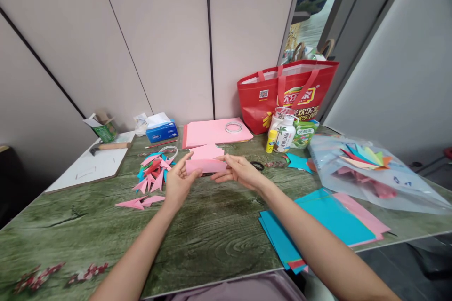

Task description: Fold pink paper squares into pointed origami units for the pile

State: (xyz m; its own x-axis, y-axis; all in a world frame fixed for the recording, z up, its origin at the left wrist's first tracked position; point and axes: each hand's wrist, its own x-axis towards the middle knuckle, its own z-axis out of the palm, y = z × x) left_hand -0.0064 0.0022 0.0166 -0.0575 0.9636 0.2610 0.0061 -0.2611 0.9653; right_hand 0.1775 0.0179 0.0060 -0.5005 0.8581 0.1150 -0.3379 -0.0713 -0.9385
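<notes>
Between my two hands a folded strip of pink paper point(206, 166) is held up above the table, long side across. My left hand point(179, 179) pinches its left end, thumb in front. At the right end, my right hand point(240, 170) grips it between thumb and fingers. Just behind the strip lies a small stack of pink paper point(206, 151). To the left of my left hand is a pile of folded paper pieces point(153, 171) in pink, blue and red, with loose pink folded pieces point(136, 202) in front of it.
At the back stand a blue tissue box point(161, 130), pink sheets point(208, 132) with a tape roll point(233, 127), a glue stick point(271, 141), a white bottle point(285, 134) and a red bag point(254, 103). A hammer point(111, 146) lies left; blue sheets point(332, 218) and a plastic bag point(374, 174) lie right.
</notes>
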